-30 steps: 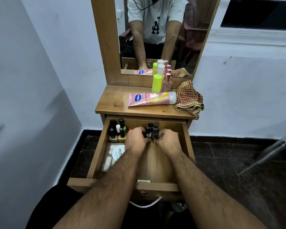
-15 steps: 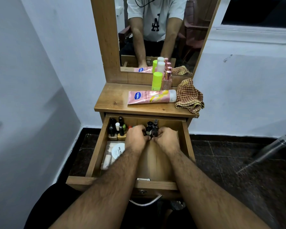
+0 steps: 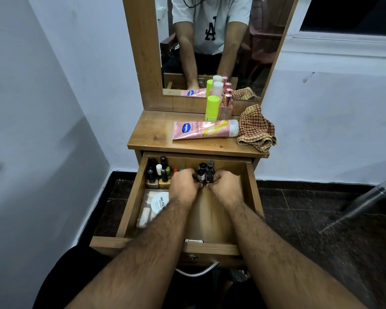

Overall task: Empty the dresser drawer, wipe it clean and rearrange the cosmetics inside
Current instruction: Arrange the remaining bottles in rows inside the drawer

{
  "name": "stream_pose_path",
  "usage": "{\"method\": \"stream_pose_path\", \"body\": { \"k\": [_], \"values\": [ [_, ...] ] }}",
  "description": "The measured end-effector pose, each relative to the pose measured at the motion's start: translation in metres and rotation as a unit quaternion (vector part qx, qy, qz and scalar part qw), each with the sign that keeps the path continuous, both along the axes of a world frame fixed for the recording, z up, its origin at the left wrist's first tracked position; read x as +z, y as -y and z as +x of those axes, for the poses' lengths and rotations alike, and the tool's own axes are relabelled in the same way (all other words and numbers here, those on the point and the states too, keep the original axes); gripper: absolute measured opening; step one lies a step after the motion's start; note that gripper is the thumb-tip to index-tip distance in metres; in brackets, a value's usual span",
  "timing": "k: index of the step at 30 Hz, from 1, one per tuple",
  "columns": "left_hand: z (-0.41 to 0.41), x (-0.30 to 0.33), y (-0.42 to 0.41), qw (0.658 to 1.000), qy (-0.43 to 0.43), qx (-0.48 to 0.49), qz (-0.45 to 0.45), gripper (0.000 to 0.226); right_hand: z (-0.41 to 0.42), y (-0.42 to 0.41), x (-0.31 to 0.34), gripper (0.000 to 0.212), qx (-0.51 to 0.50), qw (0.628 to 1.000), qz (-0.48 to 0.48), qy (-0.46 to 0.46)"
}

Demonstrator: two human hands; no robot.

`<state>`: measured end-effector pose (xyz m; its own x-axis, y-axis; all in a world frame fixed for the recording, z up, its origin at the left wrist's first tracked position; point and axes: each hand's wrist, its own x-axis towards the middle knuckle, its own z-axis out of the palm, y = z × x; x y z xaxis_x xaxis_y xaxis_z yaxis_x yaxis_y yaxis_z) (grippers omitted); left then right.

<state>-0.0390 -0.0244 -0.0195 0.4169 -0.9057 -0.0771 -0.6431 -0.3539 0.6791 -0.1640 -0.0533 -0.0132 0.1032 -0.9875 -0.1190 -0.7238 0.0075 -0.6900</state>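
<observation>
The wooden dresser drawer (image 3: pixel 130 206) stands pulled out below the dresser top. Both hands are inside it near the back. My left hand (image 3: pixel 184 186) and my right hand (image 3: pixel 224 186) have curled fingers that close from either side on a small cluster of dark bottles (image 3: pixel 204 173). Several nail polish bottles (image 3: pixel 157 175) stand in the back left corner. A clear pouch with a round white nail polish remover pad tub (image 3: pixel 157 202) lies at the drawer's left side. The fingertips are hidden behind the knuckles.
On the dresser top (image 3: pixel 152 134) lie a pink lotion tube (image 3: pixel 206 129), a green-capped bottle (image 3: pixel 212 108), a pink bottle (image 3: pixel 226 105) and a checked cloth (image 3: pixel 255 128). A mirror (image 3: pixel 210 41) rises behind. Walls close in left and right; a metal pole (image 3: pixel 361 204) leans at right.
Both hands stay at the dark bottles at the drawer's back; the view has shifted slightly, and nothing else has visibly moved.
</observation>
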Motion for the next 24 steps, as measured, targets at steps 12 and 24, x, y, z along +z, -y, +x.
{"method": "stream_pose_path", "body": {
  "k": [12, 24],
  "values": [
    [-0.0001, -0.0013, -0.0001, 1.0, 0.013, -0.002, 0.0, 0.028, -0.0005, -0.0003, -0.0004, 0.023, 0.0, 1.0, 0.004, 0.004],
    [0.0007, 0.0004, -0.0013, 1.0, 0.003, 0.004, -0.003, 0.029, -0.0018, -0.0004, 0.002, 0.032, 0.0, 1.0, 0.005, -0.009]
  ]
}}
